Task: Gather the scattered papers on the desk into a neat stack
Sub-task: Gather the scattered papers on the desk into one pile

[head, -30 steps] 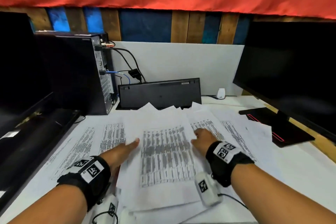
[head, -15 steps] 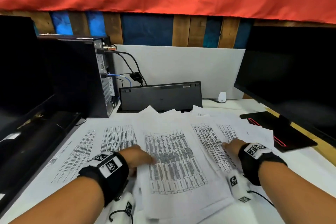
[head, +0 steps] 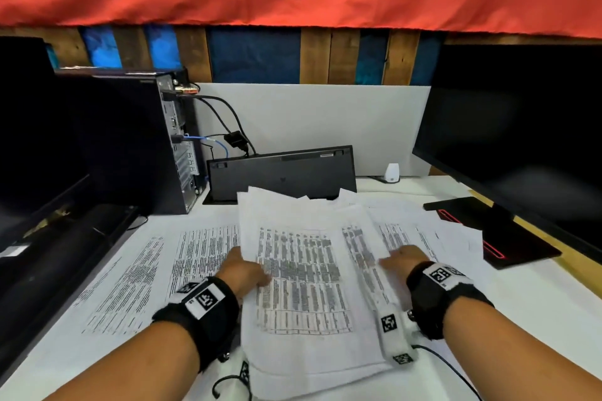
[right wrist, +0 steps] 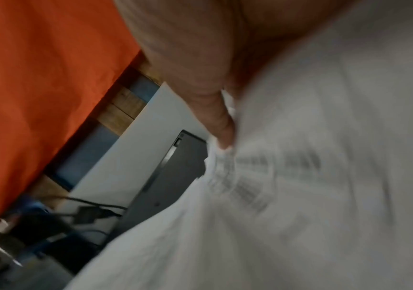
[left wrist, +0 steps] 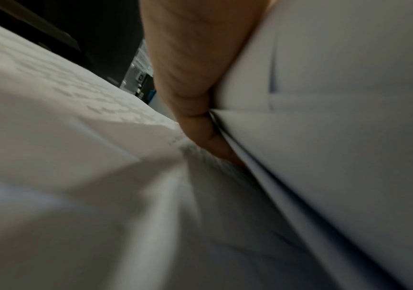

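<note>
White printed papers lie spread over the white desk. A central pile overlaps looser sheets at the left and at the right. My left hand holds the pile's left edge, which is lifted a little. In the left wrist view its thumb pinches the edges of several sheets. My right hand rests on the right-hand sheets. In the blurred right wrist view a straight finger presses on printed paper; its other fingers are hidden.
A black computer tower with cables stands at the back left. A black keyboard leans against the white divider behind the papers. At the right a monitor stands on its base. Another dark monitor is at the left, and a small white device at the back.
My right hand slid from the central sheet rightward onto the right-hand sheets. My left hand moved to the pile's left edge and took hold of it; that edge has risen.
</note>
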Demonstrator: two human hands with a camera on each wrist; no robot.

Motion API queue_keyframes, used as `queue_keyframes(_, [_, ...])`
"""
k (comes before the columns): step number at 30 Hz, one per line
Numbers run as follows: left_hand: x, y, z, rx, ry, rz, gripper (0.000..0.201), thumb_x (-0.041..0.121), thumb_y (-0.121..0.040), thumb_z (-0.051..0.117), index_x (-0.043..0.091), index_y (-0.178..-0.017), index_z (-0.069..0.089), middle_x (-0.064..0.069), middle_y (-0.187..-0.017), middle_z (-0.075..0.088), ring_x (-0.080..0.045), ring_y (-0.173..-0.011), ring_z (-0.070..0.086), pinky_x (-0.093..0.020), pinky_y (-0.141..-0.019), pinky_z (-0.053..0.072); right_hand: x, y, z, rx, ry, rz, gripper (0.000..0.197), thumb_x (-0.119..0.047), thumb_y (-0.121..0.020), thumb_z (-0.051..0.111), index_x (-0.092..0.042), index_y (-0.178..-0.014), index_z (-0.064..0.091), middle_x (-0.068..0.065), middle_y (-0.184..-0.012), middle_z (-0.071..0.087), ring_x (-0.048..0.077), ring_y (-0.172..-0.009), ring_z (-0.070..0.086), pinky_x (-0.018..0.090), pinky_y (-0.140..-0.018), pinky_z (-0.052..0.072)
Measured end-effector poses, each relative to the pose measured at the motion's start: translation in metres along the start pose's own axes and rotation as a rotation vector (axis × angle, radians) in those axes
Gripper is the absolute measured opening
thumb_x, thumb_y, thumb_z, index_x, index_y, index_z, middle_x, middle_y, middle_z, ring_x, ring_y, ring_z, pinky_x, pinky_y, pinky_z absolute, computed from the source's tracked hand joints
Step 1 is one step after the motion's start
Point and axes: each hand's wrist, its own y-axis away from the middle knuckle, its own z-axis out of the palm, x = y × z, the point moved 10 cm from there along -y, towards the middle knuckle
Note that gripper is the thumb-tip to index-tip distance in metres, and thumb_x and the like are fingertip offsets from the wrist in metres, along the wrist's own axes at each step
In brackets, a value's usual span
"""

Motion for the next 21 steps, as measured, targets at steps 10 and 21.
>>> queue_keyframes(10, [-0.018, 0.003, 0.024, -0.182, -0.006, 0.003, 0.096, 0.027, -0.067, 0.086, 0.015, -0.144, 0.030, -0.004, -0.146, 0.045, -0.028, -0.133, 0.044, -0.045, -0.114, 0.033, -0.023, -0.008, 0.044, -0.108, 0.071, -0.162, 0.035, -0.013, -0.092, 0.048, -0.005, -0.124, 0.059, 0.014, -0.126, 0.061, 0.028, -0.117, 0.058, 0.030, -0.094, 0.049])
queue_keyframes(21, [-0.014, -0.006, 0.003, -0.053, -0.179, 0.043, 0.072, -0.006, -0.076, 0.070, 0.013, -0.137, 0.036, -0.015, -0.127, 0.056, -0.035, -0.117, 0.055, -0.049, -0.101, 0.046, -0.033, 0.000, 0.026, 0.010, 0.130, -0.209, 0.033, -0.007, -0.088, 0.047, -0.007, -0.113, 0.069, 0.011, -0.123, 0.065, 0.023, -0.103, 0.062, 0.028, -0.094, 0.048])
